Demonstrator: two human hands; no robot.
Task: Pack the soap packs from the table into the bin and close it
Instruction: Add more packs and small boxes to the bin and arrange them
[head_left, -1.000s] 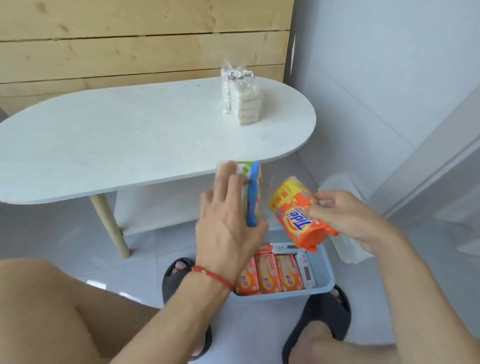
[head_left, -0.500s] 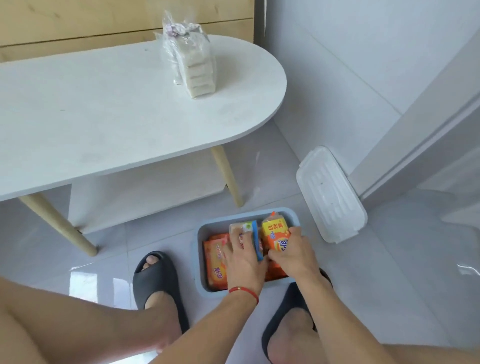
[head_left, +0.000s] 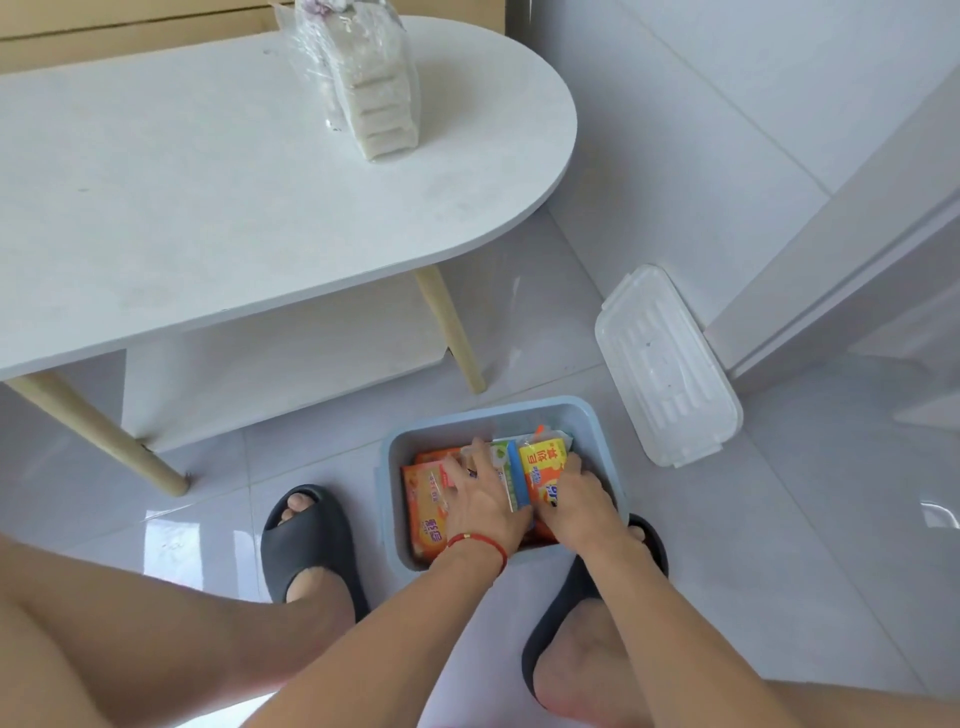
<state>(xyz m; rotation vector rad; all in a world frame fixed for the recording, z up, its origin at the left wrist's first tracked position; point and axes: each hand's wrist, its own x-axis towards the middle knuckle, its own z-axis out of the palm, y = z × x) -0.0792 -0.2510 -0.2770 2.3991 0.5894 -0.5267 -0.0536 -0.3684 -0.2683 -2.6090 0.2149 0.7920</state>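
Observation:
A blue-grey bin (head_left: 592, 421) sits on the floor between my feet, holding several orange soap packs (head_left: 423, 501). My left hand (head_left: 485, 506) is inside the bin, gripping a white-green pack with a blue edge (head_left: 511, 470). Right beside it, my right hand (head_left: 576, 501) holds an orange-yellow soap pack (head_left: 543, 462) standing on end in the bin. On the white table (head_left: 156, 208), near its far right, stands a clear-wrapped stack of white soap bars (head_left: 371, 98). The bin's white lid (head_left: 667, 366) leans against the wall to the right.
The table's wooden legs (head_left: 449, 332) stand just behind the bin. My two feet in dark slippers (head_left: 306, 540) flank the bin on the grey tiled floor. A white wall and door frame (head_left: 831, 249) rise at the right.
Both hands came down from in front of the table into the bin, carrying one pack each. The view tilted downward, and the packs now stand among the others.

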